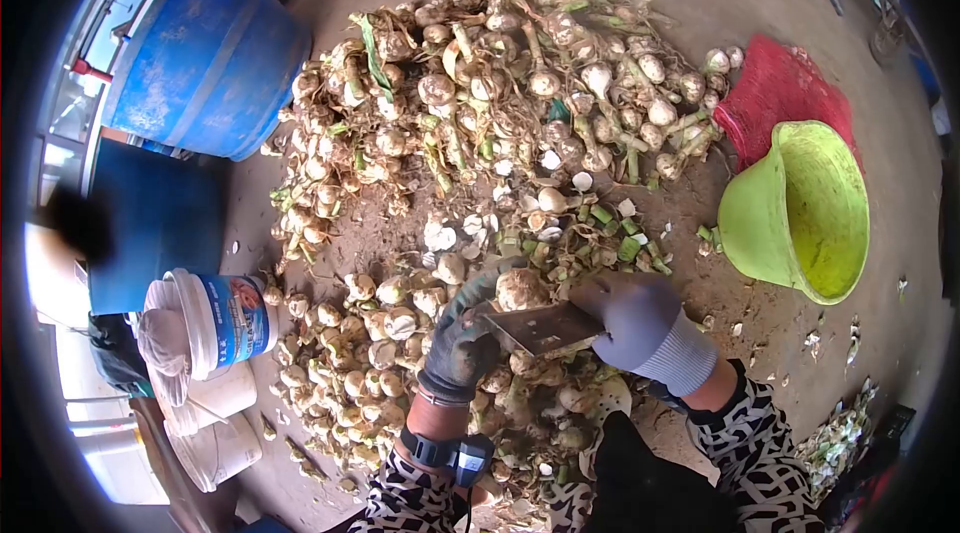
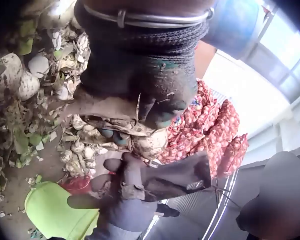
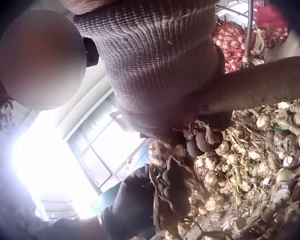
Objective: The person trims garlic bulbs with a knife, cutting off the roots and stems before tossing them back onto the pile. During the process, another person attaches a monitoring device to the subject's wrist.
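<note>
My left hand (image 1: 465,333), in a dark, dirt-stained glove, holds a garlic bulb (image 1: 522,289) with dry stalk and leaves trailing from it. My right hand (image 1: 640,325), in a grey knit glove, grips a wide, dark-bladed knife (image 1: 545,327). The blade lies just below the bulb in the head view, pointing toward the left hand. From the left wrist, the bulb (image 2: 151,144) shows under the left fingers, with the knife blade (image 2: 177,175) close by. A brown handle (image 3: 262,86) sticks out of the right fist in the right wrist view.
Untrimmed garlic with stalks (image 1: 480,83) is heaped ahead, and trimmed bulbs (image 1: 370,353) lie nearer, at left. A lime-green tub (image 1: 745,218) leans at right beside a red mesh sack (image 1: 785,93). Blue barrels (image 1: 205,53) and white buckets (image 1: 205,328) line the left side.
</note>
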Action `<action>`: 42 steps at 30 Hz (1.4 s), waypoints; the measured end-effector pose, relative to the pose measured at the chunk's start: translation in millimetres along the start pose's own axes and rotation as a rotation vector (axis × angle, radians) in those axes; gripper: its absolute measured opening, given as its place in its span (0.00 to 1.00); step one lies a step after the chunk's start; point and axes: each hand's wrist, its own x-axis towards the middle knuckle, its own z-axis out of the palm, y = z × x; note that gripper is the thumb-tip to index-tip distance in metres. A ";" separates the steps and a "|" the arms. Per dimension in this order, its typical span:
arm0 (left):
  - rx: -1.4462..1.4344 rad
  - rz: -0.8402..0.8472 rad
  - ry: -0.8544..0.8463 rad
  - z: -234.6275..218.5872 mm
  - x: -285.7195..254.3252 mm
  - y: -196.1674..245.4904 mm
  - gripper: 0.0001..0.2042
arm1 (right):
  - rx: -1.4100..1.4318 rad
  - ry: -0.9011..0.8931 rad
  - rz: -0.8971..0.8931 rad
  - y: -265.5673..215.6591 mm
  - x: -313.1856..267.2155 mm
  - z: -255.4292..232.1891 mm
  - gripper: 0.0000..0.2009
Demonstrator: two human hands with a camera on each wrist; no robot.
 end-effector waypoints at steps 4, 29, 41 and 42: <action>0.151 0.070 -0.106 22.5 7.1 8.2 0.49 | -0.067 -0.055 0.048 4.5 3.6 -1.3 0.15; 0.660 0.358 -0.179 49.6 3.2 -0.8 0.42 | 1.006 0.219 0.481 21.5 -37.7 43.7 0.08; 0.312 0.195 -0.082 49.8 -14.7 -16.8 0.29 | 0.250 0.038 0.308 28.1 -49.1 43.8 0.08; 0.359 0.196 -0.087 37.1 -13.7 -25.3 0.28 | 0.142 -0.190 0.386 40.2 -50.2 61.0 0.08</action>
